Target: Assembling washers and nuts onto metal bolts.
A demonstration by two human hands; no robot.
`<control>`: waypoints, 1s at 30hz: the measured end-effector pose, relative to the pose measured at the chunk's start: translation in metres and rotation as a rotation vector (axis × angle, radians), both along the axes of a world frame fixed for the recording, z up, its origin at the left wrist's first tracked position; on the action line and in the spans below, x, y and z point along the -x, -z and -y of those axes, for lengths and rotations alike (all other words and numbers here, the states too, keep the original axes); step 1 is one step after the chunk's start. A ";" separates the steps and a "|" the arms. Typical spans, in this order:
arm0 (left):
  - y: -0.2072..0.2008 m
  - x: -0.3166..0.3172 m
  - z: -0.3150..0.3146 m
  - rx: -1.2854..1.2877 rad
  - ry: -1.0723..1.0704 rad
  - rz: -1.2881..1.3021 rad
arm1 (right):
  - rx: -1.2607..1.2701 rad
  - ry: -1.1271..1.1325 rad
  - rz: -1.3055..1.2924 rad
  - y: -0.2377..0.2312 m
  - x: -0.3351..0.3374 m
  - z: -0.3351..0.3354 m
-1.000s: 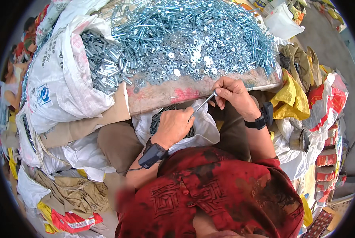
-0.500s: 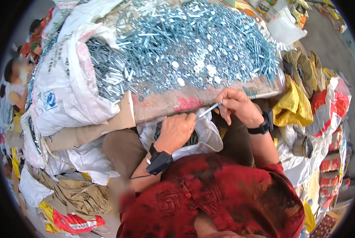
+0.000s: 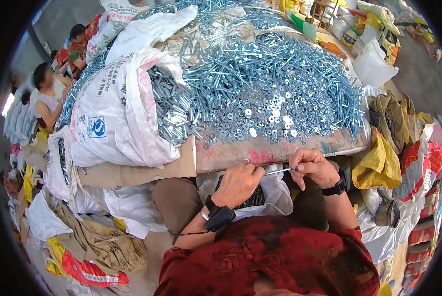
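Between my two hands a thin metal bolt [image 3: 278, 171] lies nearly level. The fingers of my left hand [image 3: 236, 185] are closed around its left end. My right hand [image 3: 315, 166] pinches the other end between thumb and fingertips; a small dark part shows there, too small to name. Below my hands, an open white bag [image 3: 277, 196] sits between my knees with dark metal pieces [image 3: 254, 199] inside. Beyond them, the worktable [image 3: 221, 157] carries a heap of long bolts [image 3: 230, 64] and many flat washers [image 3: 260, 106].
A white woven sack [image 3: 107, 108] lies on the table's left, spilling short metal tubes [image 3: 176, 113] from its mouth. Cardboard [image 3: 147, 172] hangs under it. To the right are a yellow sack [image 3: 379, 160] and a metal can [image 3: 388, 213]. Other people [image 3: 48, 93] sit at far left.
The whole view has shifted, so the table appears farther right and lower. The bolt, slanted before, is now closer to level. Both hands keep hold of it.
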State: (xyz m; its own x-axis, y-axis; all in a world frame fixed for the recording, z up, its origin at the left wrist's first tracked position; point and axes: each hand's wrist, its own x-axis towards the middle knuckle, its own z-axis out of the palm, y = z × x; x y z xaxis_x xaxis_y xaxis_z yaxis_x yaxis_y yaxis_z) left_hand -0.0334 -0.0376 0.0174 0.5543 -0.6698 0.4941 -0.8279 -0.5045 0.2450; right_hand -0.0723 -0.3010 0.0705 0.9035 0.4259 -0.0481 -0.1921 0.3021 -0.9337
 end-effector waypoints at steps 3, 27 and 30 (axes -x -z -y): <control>0.000 0.003 -0.001 0.062 0.033 -0.092 | -0.008 -0.027 -0.021 -0.016 0.003 -0.018; 0.013 -0.005 -0.002 0.655 0.068 -1.365 | 1.837 0.442 0.776 0.042 -0.064 -0.022; 0.006 -0.005 -0.002 0.496 0.046 -0.968 | 1.455 0.728 0.832 0.031 -0.060 -0.026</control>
State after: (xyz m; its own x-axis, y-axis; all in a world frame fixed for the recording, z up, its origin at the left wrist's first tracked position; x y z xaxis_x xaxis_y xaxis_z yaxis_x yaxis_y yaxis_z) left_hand -0.0288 -0.0358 0.0110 0.8333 -0.5466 0.0823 -0.1899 -0.1432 0.9713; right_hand -0.0127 -0.2754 0.0394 0.8485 0.0167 0.5290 0.1896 -0.9428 -0.2743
